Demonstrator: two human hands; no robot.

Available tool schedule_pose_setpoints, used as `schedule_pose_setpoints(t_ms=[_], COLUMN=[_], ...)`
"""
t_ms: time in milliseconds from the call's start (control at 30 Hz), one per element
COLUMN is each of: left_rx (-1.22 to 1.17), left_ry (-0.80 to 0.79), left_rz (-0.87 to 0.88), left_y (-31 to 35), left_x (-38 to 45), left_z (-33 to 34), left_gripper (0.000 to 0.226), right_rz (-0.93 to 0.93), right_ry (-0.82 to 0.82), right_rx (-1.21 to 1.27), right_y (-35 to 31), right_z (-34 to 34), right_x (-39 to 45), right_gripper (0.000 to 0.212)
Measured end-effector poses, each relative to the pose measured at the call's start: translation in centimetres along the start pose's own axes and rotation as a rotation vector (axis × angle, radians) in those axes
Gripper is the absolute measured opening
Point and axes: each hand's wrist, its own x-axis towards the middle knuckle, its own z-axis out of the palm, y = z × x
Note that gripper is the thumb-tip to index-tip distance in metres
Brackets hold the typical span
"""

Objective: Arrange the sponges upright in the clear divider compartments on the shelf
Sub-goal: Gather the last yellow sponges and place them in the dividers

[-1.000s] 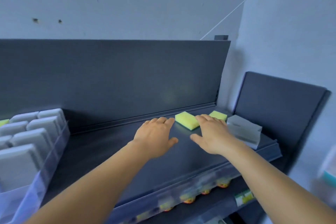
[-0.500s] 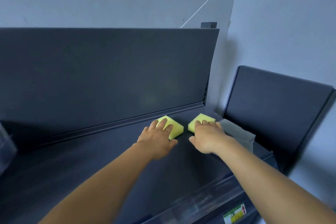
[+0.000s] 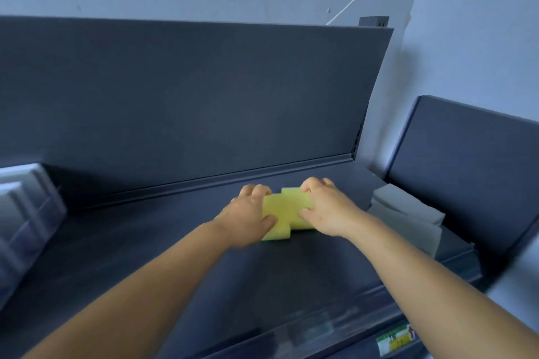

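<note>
Two yellow sponges (image 3: pixel 284 213), left hand (image 3: pixel 248 217), right hand (image 3: pixel 326 210) gripping

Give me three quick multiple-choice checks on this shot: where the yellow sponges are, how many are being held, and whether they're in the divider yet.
1. The yellow sponges are:
A. mid-shelf between the hands
B. on the floor
C. in the left divider

2. Yellow sponges held:
A. none
B. two
C. five

3. Their state:
A. slotted upright
B. gripped, pressed together
C. lying untouched

Key: 1 A, the yellow sponges sit over the shelf. 2 B, one each in the left hand and right hand. 3 B, the divider is far left.
</note>
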Motion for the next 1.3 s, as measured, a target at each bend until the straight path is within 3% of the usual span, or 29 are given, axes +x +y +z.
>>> schedule_pose_setpoints(t_ms=[133,300,400,533,567,667,733,833,1300], left_rx=[-0.033,-0.316,-0.336,-0.239,-0.225,-0.189,-0.164,-0.158,-0.138], left_ry=[-0.040,0.089,0.159,0.238,0.255,0.313,0.360,0.455,0.689], left_rz=[-0.079,-0.100,-0.088,-0.124,-0.134,-0.133,-0.120,-0.096,-0.077], left_y=[-0.7,-2.0,-2.1,-2.4,-2.6,-3.2,-3.8,-5.0,-16.0], left_x=[-1.5,-3.7,-6.1,-9.3,-10.0,-12.4,-14.2,-17.2,-31.9], left_z=[0.1,-0.1,-0.7,-1.9,-2.4,-3.9,-5.2,-7.3,-16.1], left_gripper=[0.075,0.088,0.087,0.080,0.073,0.025,0.018,0.035,0.028], right_rz=[0.080,0.041,-0.052,-0.137,-0.172,-0.260,-0.304,-0.360,-0.541], right_ry=[-0.121,-0.156,-0.131,-0.043,-0.013,0.053,0.090,0.142,0.277], right_rx=[0.123,0.350,0.429,0.464,0.460,0.474,0.459,0.448,0.485], right_y=[-1.0,-1.1,-2.0,-3.8,-4.4,-6.4,-8.1,-11.2,-28.4], right_z=[0.1,0.7,1.0,1.3,1.3,0.9,0.6,0.5,3.3], right_x=[-0.3,-0.9,-1.8,-3.6,-4.0,-5.6,-6.9,-8.8,-17.4], right_gripper=[0.087,0.098,0.087,0.052,0.045,0.033,0.033,0.036,0.031])
